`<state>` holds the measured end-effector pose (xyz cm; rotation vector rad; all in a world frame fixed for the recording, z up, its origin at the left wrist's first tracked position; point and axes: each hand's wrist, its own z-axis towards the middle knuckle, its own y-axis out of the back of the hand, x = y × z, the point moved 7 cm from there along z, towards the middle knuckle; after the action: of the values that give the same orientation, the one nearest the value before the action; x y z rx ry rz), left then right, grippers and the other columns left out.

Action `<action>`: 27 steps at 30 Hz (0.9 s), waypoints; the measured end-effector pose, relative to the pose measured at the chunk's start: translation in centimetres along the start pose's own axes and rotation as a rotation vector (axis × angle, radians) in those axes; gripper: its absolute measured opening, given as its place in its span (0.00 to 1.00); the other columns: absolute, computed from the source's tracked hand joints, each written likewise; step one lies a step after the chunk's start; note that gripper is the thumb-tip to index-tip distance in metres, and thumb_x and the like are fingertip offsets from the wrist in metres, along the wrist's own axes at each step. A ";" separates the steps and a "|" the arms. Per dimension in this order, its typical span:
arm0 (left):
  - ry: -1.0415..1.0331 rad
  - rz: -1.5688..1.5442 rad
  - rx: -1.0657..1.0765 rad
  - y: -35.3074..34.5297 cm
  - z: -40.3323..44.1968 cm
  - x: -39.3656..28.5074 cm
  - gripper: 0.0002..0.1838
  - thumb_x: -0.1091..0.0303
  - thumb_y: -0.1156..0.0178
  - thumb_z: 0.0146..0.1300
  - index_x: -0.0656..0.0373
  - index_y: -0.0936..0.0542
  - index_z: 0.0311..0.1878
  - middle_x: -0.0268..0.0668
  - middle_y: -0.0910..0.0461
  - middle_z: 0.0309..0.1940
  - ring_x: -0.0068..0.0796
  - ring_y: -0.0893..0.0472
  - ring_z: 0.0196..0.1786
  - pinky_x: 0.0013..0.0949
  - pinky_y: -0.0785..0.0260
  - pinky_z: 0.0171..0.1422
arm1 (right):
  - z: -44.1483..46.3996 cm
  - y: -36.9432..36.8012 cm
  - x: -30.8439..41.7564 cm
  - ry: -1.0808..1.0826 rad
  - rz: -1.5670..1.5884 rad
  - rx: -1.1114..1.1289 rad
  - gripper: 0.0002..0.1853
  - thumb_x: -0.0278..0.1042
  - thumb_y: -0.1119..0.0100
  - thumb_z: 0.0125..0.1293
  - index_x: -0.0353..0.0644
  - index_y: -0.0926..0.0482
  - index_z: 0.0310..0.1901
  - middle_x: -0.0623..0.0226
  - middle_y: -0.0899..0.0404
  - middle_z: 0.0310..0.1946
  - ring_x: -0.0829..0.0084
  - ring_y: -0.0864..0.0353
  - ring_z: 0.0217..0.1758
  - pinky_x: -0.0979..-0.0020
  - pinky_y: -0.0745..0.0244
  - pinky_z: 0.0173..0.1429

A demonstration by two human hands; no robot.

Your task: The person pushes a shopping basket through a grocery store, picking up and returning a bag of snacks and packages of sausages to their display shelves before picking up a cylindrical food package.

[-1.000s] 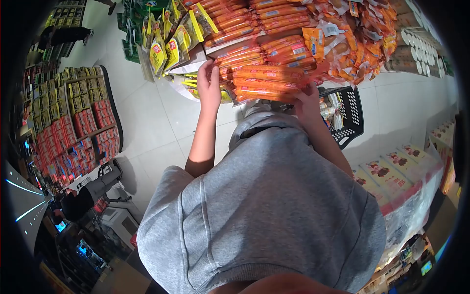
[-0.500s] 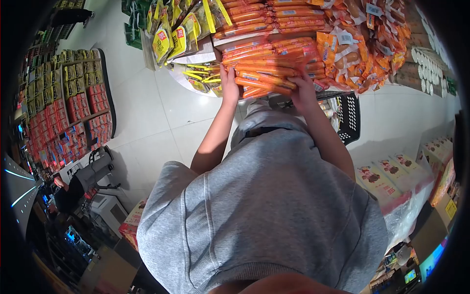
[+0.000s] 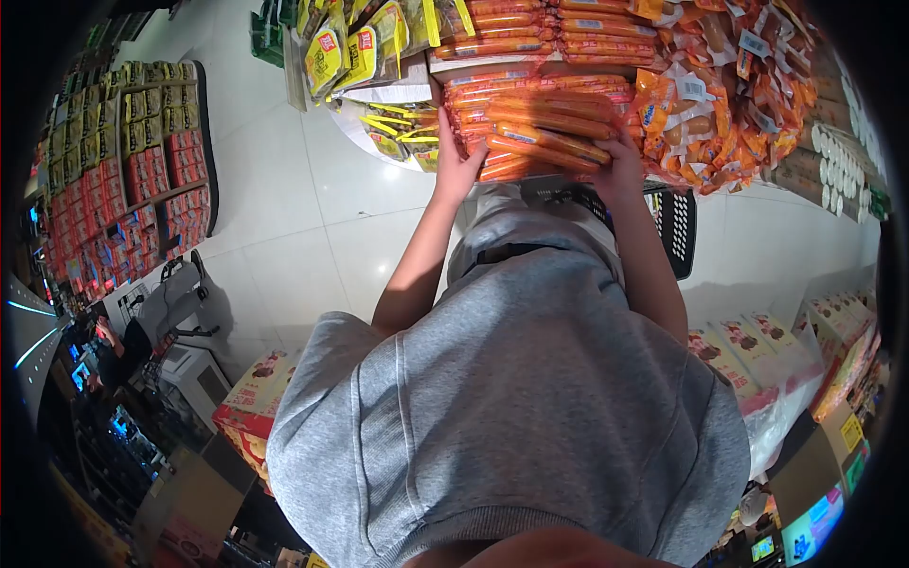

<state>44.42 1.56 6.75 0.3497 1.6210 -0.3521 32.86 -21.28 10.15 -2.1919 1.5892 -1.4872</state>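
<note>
Orange-wrapped sausages [image 3: 549,128] lie in a loose bundle on the front part of a display shelf. My right hand [image 3: 621,168] is closed round the right end of the bundle. At the bundle's left side, my left hand [image 3: 456,166] has its thumb spread from its fingers and rests against the sausage packs; whether it grips any is unclear. Behind are more rows of orange sausages [image 3: 606,26]. Yellow-and-clear snack bags [image 3: 379,47] hang to the left, and a heap of orange-and-clear sausage bags [image 3: 705,114] is on the right.
A black basket [image 3: 680,232] is partly hidden below the shelf. Rolls of white-ended packages [image 3: 838,161] stand at the far right. Red and yellow packs fill a stand [image 3: 142,170] at left. Boxes [image 3: 256,398] stand at lower left, others [image 3: 757,360] at right. A person's hand [image 3: 106,331] shows far left.
The sausage bundle has come down onto the shelf with both hands beside it. My left hand's fingers have spread. The view has shifted, so the display appears farther right.
</note>
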 end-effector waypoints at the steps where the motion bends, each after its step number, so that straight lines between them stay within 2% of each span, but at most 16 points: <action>1: -0.098 0.240 -0.009 0.1 0.1 -0.8 0.48 0.68 0.35 0.59 0.63 0.54 0.75 0.51 0.52 0.75 0.47 0.45 0.75 0.42 0.49 0.76 | -0.3 0.8 0.0 -0.001 -0.009 -0.021 0.30 0.16 0.52 0.57 0.44 0.34 0.63 0.60 0.27 0.55 0.59 0.25 0.59 0.54 0.25 0.60; 3: -0.293 0.722 -0.022 0.2 0.2 -2.6 0.52 0.75 0.29 0.49 0.63 0.51 0.74 0.52 0.47 0.72 0.50 0.44 0.74 0.43 0.46 0.75 | -1.0 2.9 -0.4 -0.002 -0.026 -0.065 0.30 0.16 0.52 0.55 0.43 0.34 0.63 0.60 0.26 0.55 0.60 0.24 0.58 0.55 0.25 0.61; 4: -0.341 0.794 -0.012 0.0 0.5 -3.5 0.52 0.70 0.26 0.45 0.59 0.46 0.73 0.53 0.45 0.71 0.56 0.42 0.72 0.46 0.44 0.74 | -1.4 3.6 -0.6 -0.015 -0.027 -0.039 0.30 0.15 0.52 0.55 0.42 0.33 0.62 0.60 0.25 0.54 0.61 0.24 0.57 0.57 0.25 0.60; 7: -0.365 0.991 0.024 -0.8 2.0 -5.3 0.52 0.68 0.25 0.44 0.54 0.42 0.73 0.52 0.45 0.70 0.55 0.40 0.71 0.47 0.41 0.71 | -2.8 5.0 -1.5 -0.040 -0.030 0.018 0.30 0.15 0.52 0.53 0.39 0.31 0.61 0.60 0.23 0.51 0.63 0.22 0.54 0.63 0.24 0.58; 8: -0.365 1.021 0.008 -0.9 2.4 -5.9 0.51 0.65 0.24 0.41 0.50 0.38 0.71 0.49 0.42 0.69 0.52 0.39 0.70 0.50 0.41 0.70 | -3.2 5.3 -1.9 -0.040 -0.032 0.025 0.29 0.15 0.52 0.53 0.39 0.31 0.60 0.60 0.22 0.51 0.64 0.21 0.53 0.63 0.24 0.58; 11: -0.441 1.179 0.201 -2.4 3.9 -5.8 0.50 0.63 0.24 0.39 0.50 0.37 0.70 0.45 0.37 0.67 0.49 0.38 0.71 0.53 0.44 0.71 | -3.6 5.6 -3.0 -0.047 -0.038 0.029 0.27 0.15 0.51 0.53 0.37 0.30 0.58 0.60 0.21 0.49 0.65 0.20 0.52 0.65 0.24 0.57; 12: -0.457 1.190 0.169 -2.6 4.3 -6.1 0.49 0.60 0.24 0.37 0.50 0.34 0.67 0.41 0.32 0.63 0.44 0.36 0.69 0.55 0.47 0.72 | -3.7 5.3 -3.2 -0.057 -0.049 0.034 0.27 0.15 0.51 0.53 0.36 0.29 0.58 0.60 0.21 0.49 0.65 0.20 0.52 0.66 0.24 0.57; 15: -0.515 1.243 0.235 -3.1 5.2 -6.8 0.46 0.57 0.24 0.36 0.52 0.31 0.63 0.41 0.27 0.57 0.45 0.29 0.62 0.51 0.39 0.67 | -4.1 4.2 -3.7 -0.068 -0.078 0.023 0.27 0.16 0.49 0.53 0.35 0.29 0.59 0.59 0.22 0.48 0.66 0.21 0.52 0.69 0.24 0.55; 18: -0.448 1.201 0.312 -2.8 6.3 -6.4 0.41 0.54 0.25 0.36 0.53 0.27 0.58 0.41 0.22 0.49 0.45 0.23 0.53 0.46 0.31 0.59 | -3.7 4.3 -4.4 -0.069 -0.127 0.014 0.28 0.16 0.47 0.53 0.35 0.30 0.60 0.61 0.22 0.46 0.69 0.21 0.50 0.71 0.25 0.53; 21: -0.401 1.225 0.293 -2.1 6.8 -7.5 0.38 0.53 0.26 0.37 0.54 0.26 0.55 0.42 0.20 0.44 0.45 0.22 0.49 0.42 0.28 0.51 | -3.0 5.1 -5.9 -0.069 -0.131 0.023 0.29 0.16 0.45 0.52 0.36 0.30 0.60 0.63 0.22 0.44 0.70 0.22 0.48 0.73 0.26 0.52; 23: -0.425 1.194 0.244 -1.4 7.3 -8.0 0.37 0.53 0.27 0.39 0.54 0.26 0.56 0.42 0.20 0.43 0.43 0.22 0.49 0.42 0.28 0.51 | -3.6 4.0 -5.6 -0.077 -0.111 0.035 0.29 0.16 0.45 0.51 0.35 0.29 0.59 0.64 0.23 0.43 0.71 0.22 0.48 0.73 0.26 0.52; 25: -0.501 1.124 0.157 -0.6 7.6 -8.4 0.37 0.54 0.28 0.39 0.54 0.26 0.56 0.41 0.20 0.42 0.43 0.22 0.48 0.43 0.28 0.51 | -3.2 4.4 -6.1 -0.091 -0.149 0.051 0.29 0.15 0.48 0.52 0.36 0.29 0.60 0.62 0.22 0.49 0.69 0.21 0.51 0.70 0.25 0.55; 27: -0.446 1.140 0.158 -0.5 7.9 -8.0 0.38 0.54 0.26 0.41 0.55 0.27 0.58 0.41 0.22 0.46 0.45 0.23 0.50 0.43 0.29 0.53 | -3.2 3.9 -6.1 -0.099 -0.138 0.049 0.29 0.15 0.50 0.53 0.36 0.29 0.60 0.61 0.22 0.51 0.68 0.21 0.52 0.69 0.25 0.56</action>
<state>51.99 -2.39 14.15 1.1446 0.7659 0.3074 27.74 -17.05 5.80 -2.3509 1.3833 -1.4085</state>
